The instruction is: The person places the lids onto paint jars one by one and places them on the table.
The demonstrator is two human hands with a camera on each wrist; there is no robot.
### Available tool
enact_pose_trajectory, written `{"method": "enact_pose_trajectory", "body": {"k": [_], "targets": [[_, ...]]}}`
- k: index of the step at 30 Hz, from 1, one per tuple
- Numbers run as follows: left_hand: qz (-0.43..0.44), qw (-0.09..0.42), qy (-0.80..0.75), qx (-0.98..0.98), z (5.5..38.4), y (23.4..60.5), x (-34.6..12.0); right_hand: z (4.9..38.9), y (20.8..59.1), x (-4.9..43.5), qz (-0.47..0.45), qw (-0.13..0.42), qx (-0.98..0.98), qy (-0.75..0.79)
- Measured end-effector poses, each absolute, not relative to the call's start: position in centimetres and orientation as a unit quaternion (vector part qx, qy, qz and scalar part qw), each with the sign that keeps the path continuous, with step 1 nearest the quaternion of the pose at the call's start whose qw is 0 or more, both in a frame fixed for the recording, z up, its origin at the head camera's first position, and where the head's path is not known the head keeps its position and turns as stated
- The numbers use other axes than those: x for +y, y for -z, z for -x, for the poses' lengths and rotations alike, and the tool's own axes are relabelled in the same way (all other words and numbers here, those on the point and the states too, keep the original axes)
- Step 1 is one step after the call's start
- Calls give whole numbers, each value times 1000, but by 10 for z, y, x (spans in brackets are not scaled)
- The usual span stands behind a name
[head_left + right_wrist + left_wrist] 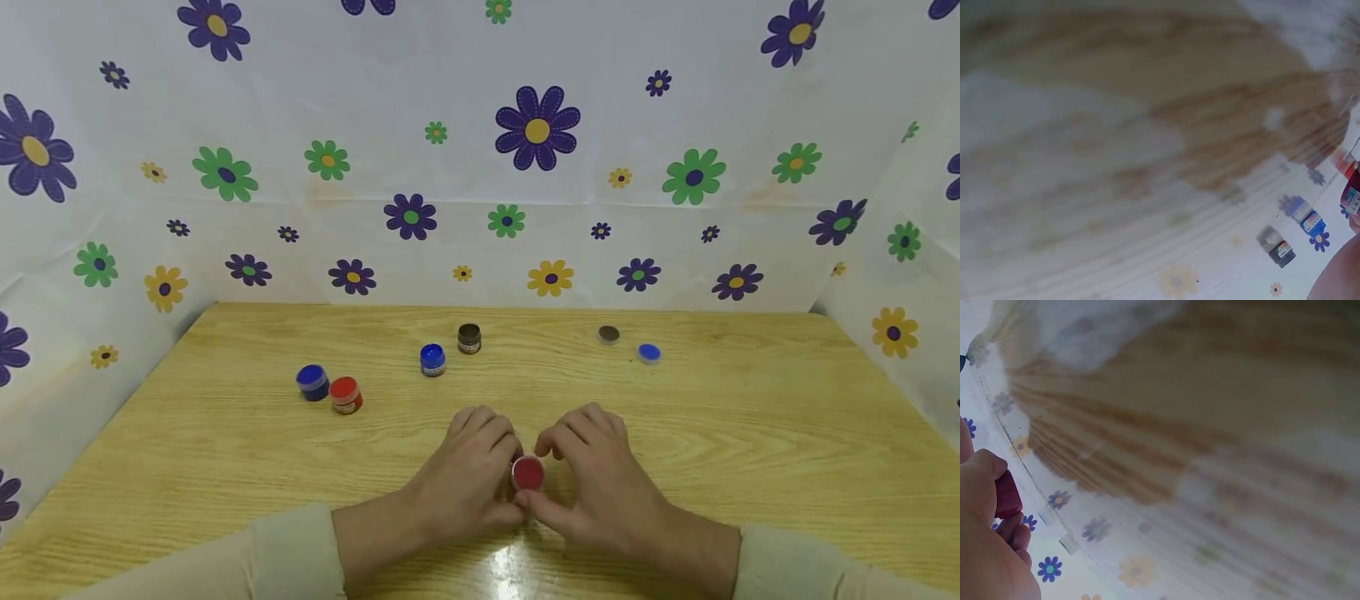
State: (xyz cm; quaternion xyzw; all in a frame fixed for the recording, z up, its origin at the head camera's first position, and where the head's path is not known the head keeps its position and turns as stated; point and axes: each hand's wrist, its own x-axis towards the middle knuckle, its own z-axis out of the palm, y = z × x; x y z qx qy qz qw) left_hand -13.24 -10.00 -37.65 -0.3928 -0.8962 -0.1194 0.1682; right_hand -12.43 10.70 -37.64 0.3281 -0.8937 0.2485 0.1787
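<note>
Close to my body, between both hands, stands a small dark red paint jar (1008,495) with its round lid (528,473) facing up. My left hand (472,471) grips the jar's side from the left, its fingers curled around the far side. From the right, my right hand (600,479) holds the lid, with its thumb at the near edge and its curved fingers by the far edge. The jar's printed label shows in the right wrist view. Most of the jar's body is hidden by the hands in the head view.
At left stand a lidded blue jar (312,382) and a lidded red jar (346,395). Farther back are a lidless blue jar (432,360) and a lidless black jar (469,338). A dark lid (608,335) and a blue lid (648,353) lie at back right. Flowered cloth (450,175) encloses the table.
</note>
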Motion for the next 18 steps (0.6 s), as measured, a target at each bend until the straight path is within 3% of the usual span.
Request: {"method": "enact_pose_trajectory", "body": {"k": [9, 18], "targets": [[391, 173, 127, -895, 133, 376, -100, 126, 379, 107, -367, 199, -872, -255], [389, 180, 115, -896, 133, 377, -100, 125, 377, 108, -331, 178, -890, -257]]}}
